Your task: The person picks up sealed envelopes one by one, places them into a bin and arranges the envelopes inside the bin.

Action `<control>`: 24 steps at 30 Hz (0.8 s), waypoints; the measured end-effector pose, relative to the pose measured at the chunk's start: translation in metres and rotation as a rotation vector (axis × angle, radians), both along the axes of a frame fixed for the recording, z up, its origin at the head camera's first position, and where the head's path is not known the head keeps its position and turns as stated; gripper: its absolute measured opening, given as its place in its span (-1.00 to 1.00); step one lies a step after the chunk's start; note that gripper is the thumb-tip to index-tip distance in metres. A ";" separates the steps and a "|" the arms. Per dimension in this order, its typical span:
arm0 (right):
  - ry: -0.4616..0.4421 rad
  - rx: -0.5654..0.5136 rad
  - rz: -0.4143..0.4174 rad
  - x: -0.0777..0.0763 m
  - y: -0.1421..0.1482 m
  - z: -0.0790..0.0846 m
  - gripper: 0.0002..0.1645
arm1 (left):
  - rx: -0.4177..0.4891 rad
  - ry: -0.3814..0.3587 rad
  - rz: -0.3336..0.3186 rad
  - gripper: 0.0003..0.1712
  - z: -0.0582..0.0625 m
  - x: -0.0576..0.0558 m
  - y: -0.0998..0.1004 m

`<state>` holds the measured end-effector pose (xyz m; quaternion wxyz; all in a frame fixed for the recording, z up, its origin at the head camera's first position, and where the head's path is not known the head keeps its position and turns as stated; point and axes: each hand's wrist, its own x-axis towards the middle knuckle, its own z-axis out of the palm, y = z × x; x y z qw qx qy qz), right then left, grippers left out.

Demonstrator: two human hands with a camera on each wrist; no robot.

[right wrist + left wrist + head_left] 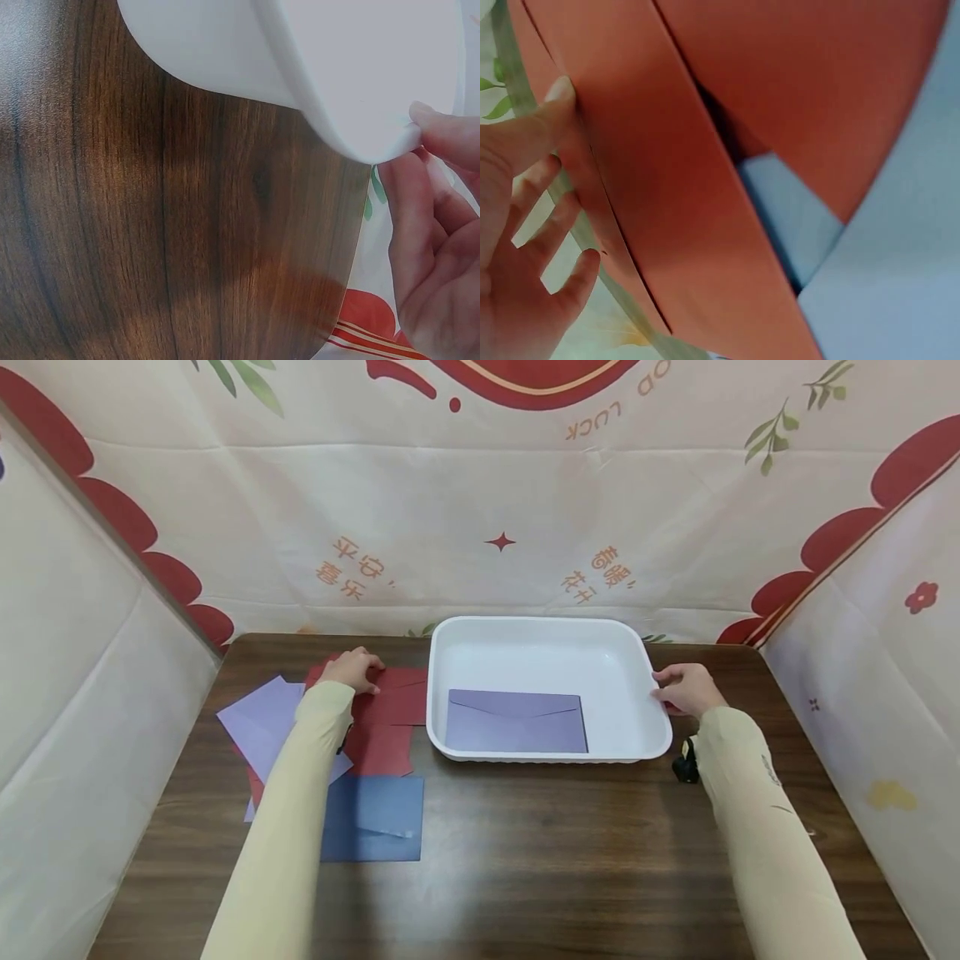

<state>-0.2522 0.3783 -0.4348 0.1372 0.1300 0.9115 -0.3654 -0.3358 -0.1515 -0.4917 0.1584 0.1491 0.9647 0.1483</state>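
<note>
My left hand (350, 671) lies at the far edge of a red envelope (401, 695), its thumb on the paper beside the flap line. The other fingers are spread along that edge, their tips visible in the left wrist view. My right hand (686, 688) pinches the right rim of a white plastic tray (517, 652), thumb above and fingers below, as the right wrist view shows. Inside the tray, toward its front left, rests a purple envelope (517, 727).
More red paper (378, 750), light purple envelopes (262, 718) and a blue envelope (375, 818) overlap on the left of the wooden table (540, 860). My left sleeve crosses over them. A printed cloth (450, 493) hangs behind the table, with pale walls at both sides.
</note>
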 end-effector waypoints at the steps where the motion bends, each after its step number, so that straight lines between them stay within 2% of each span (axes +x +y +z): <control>1: -0.003 -0.004 -0.001 0.000 0.000 -0.001 -0.46 | -0.003 0.003 -0.004 -0.49 0.001 -0.001 0.000; 8: 0.001 -0.001 -0.012 0.000 -0.001 -0.002 -0.46 | -0.002 -0.003 -0.006 -0.49 0.004 -0.007 0.002; 17: 0.014 0.013 -0.019 0.004 -0.004 0.002 -0.48 | 0.005 -0.002 0.009 -0.47 -0.003 -0.009 0.003; 24: 0.009 0.011 -0.033 0.002 -0.002 -0.002 -0.48 | -0.002 0.011 0.015 -0.48 0.006 -0.005 0.006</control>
